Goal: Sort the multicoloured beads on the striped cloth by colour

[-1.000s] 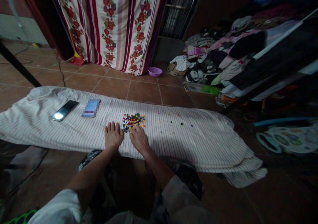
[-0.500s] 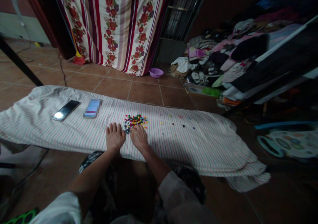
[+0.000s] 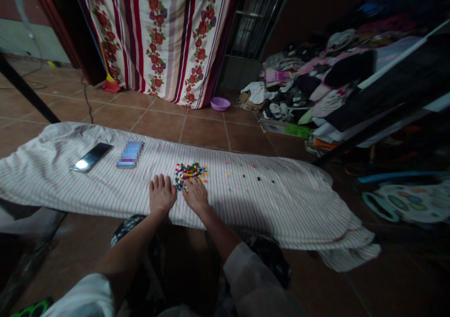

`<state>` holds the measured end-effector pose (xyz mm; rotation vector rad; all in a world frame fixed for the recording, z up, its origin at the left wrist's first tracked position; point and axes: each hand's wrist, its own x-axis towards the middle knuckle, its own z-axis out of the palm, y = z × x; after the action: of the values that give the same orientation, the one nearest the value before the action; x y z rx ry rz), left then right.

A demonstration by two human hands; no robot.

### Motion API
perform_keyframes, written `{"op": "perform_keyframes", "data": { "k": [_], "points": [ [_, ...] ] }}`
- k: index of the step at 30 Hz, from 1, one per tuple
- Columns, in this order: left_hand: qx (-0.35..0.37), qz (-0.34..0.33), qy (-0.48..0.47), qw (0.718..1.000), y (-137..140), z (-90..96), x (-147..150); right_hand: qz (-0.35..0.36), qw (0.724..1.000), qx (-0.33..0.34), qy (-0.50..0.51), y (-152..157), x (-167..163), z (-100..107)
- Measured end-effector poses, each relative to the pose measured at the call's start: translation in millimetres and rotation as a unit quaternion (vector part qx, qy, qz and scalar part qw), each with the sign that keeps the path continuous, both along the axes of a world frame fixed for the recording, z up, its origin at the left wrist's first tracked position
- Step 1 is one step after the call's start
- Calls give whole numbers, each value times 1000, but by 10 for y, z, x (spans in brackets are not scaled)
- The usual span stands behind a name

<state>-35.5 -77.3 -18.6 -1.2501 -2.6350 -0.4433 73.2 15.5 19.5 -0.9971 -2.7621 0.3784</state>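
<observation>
A pile of small multicoloured beads [image 3: 192, 169] lies on a striped cloth [image 3: 105, 190]. My left hand [image 3: 162, 194] rests flat on the cloth just left of the pile, fingers apart and holding nothing. At the pile's near edge is my right hand [image 3: 196, 195], its fingers slightly bent and its fingertips touching the beads. Thumb and fingers look apart, and no bead shows between them. Right of the pile, several single beads of different colours lie spaced out in rows, among them a black bead [image 3: 259, 179] and a blue bead [image 3: 273, 182].
A dark phone [image 3: 92, 157] and a second phone with a lit, blurred screen [image 3: 130, 154] lie on the left of the cloth. Beyond are a floral curtain [image 3: 172, 40], a purple basin [image 3: 220, 104] and a red broom [image 3: 111, 85]. Clothes [image 3: 316, 82] are heaped at the right.
My right hand's fingers have loosened and straightened a little at the pile's near edge. My left hand stays flat in place. The whole view has shifted slightly.
</observation>
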Motion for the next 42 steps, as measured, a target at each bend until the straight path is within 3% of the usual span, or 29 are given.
{"op": "perform_keyframes", "data": {
  "k": [24, 42],
  "points": [
    [-12, 1, 33, 999, -17, 23, 6, 28, 999, -17, 20, -38, 49, 28],
    [-8, 5, 20, 1000, 2, -14, -3, -13, 999, -28, 17, 55, -34, -23]
  ]
}}
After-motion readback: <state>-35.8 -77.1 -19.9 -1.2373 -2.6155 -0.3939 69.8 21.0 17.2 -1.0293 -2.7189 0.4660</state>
